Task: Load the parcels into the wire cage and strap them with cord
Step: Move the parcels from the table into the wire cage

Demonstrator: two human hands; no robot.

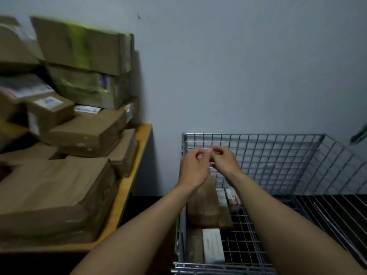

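Note:
The wire cage [258, 135] stands against the wall at the lower right. Along its left side lie a brown parcel [202, 205], a white box [212, 245] and two small white and red boxes [228, 197]. My left hand [193, 167] and my right hand [225, 158] meet above the cage's back left corner, fingertips together and fingers curled as if pinching. No cord shows between them, so what they hold cannot be made out.
A wooden table [127, 195] on the left carries a tall pile of brown cardboard parcels [79, 133], some leaning. A large flat parcel [51, 195] lies at its front. The cage's right half shows bare wire floor [317, 211]. A green thing [359, 133] hangs at the right edge.

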